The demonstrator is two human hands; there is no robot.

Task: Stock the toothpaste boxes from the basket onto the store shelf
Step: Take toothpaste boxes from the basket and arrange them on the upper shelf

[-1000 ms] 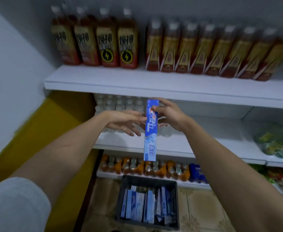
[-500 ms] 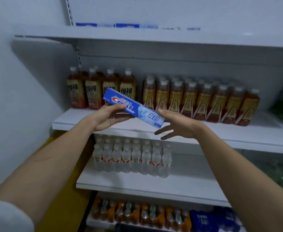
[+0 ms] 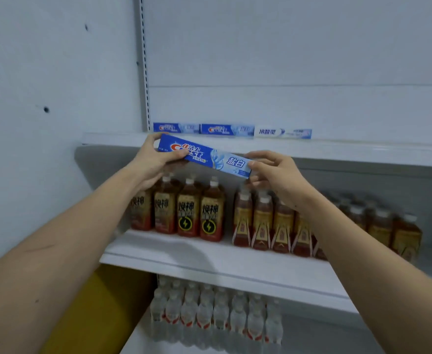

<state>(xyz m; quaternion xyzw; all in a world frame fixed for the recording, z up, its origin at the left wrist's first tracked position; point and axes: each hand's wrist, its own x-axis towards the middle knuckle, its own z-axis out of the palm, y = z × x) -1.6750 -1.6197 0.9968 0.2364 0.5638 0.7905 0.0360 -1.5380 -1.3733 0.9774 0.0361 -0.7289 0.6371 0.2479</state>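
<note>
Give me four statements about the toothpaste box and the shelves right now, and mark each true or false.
1. Both hands hold the blue toothpaste box: left hand, right hand. True.
2. The top shelf already carries three toothpaste boxes. True.
3. The held box stands upright. False: it lies lengthwise, tilted down to the right.
4. Water bottles fill the shelf just under the held box. False: brown tea bottles do.

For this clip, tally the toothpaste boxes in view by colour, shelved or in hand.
Blue cardboard toothpaste boxes on the top white shelf: 2
White toothpaste box on that shelf: 1
Blue toothpaste box held by left hand and right hand: 1
Total: 4
</note>
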